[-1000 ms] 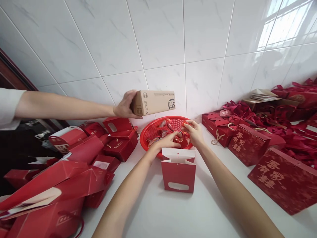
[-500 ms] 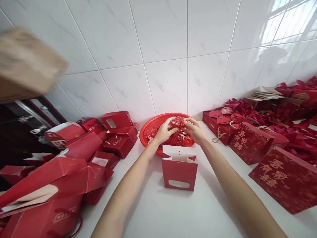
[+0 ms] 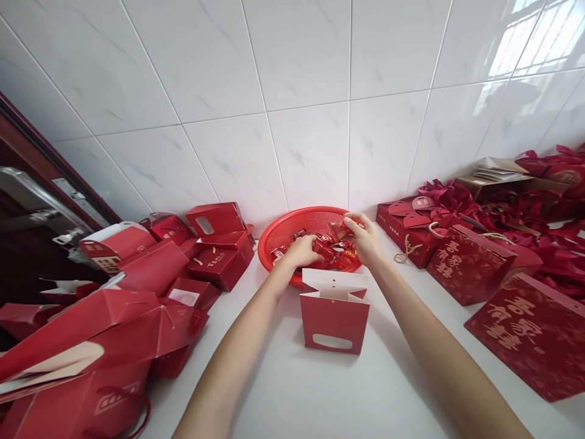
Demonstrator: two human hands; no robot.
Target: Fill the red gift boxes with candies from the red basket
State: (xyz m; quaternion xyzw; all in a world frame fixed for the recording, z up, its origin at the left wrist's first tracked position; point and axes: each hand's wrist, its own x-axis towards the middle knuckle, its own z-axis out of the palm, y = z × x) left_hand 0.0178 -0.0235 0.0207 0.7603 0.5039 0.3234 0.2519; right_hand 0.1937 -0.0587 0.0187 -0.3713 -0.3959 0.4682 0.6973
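Red basket (image 3: 278, 233): sweets (image 3: 339, 258) inside, between hands; left hand (image 3: 303, 250) within, fingers curled, grip unclear; right hand (image 3: 362, 235) at rim, pinching red wrapper (image 3: 348, 223).

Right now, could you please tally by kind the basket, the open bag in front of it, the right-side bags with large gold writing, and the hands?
Red basket: 1
Open red bag: 1
Gold-lettered bags, nearer bag and farther bag: 2
Hands, left hand and right hand: 2
Total: 6
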